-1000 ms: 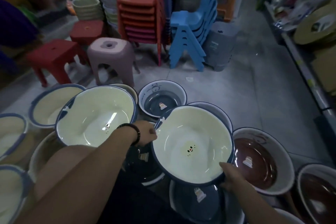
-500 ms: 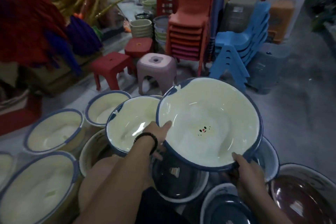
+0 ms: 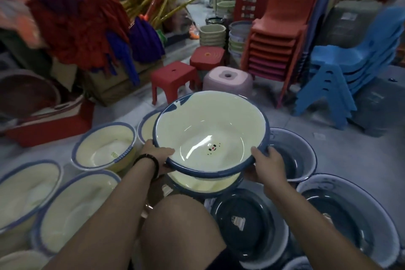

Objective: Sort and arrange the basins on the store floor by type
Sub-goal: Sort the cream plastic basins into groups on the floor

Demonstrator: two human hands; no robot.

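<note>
Head view, both hands in frame. I see them on one cream basin (image 3: 210, 120) with a blue rim and a small face printed on its bottom.

Left hand (image 3: 156, 155) grips the near-left rim: thumb over the lip, fingers curled beneath. There is a black wristband (image 3: 151, 161) on that wrist. Right hand (image 3: 266, 164) grips the near-right rim the same way, thumb on top.

The basin is mouth up, directly above a second cream basin (image 3: 203, 185). I cannot tell whether the two touch, because the upper rim hides the gap.

More cream basins (image 3: 105, 147) stand on the floor (image 3: 328, 149) to my left, and dark blue basins (image 3: 245, 223) to my right. A red stool (image 3: 173, 76) and a pink stool (image 3: 228, 79) stand beyond.
</note>
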